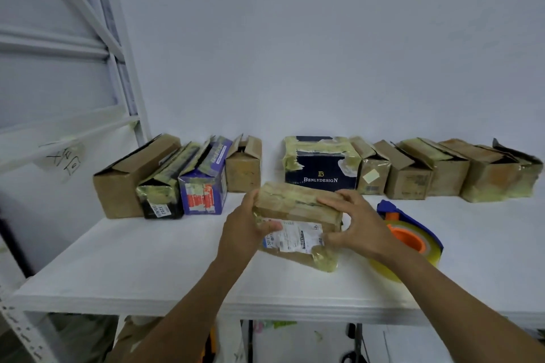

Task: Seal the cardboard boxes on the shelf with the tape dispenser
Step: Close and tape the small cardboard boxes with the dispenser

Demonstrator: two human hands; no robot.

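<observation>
A small taped cardboard box (298,209) with a white shipping label on its front stands in the middle of the white shelf (147,259). My left hand (244,227) grips its left end, thumb on the front face. My right hand (356,224) holds its right end, fingers spread over the top and thumb on the front. The blue tape dispenser (413,233) with an orange hub and a clear tape roll lies on the shelf just right of the box, partly hidden behind my right hand and wrist.
A row of cardboard boxes lines the back wall: several at the left (165,177), a dark blue box (321,165) in the middle, several more at the right (448,168), some with open flaps. A white rack upright (124,68) rises at the left.
</observation>
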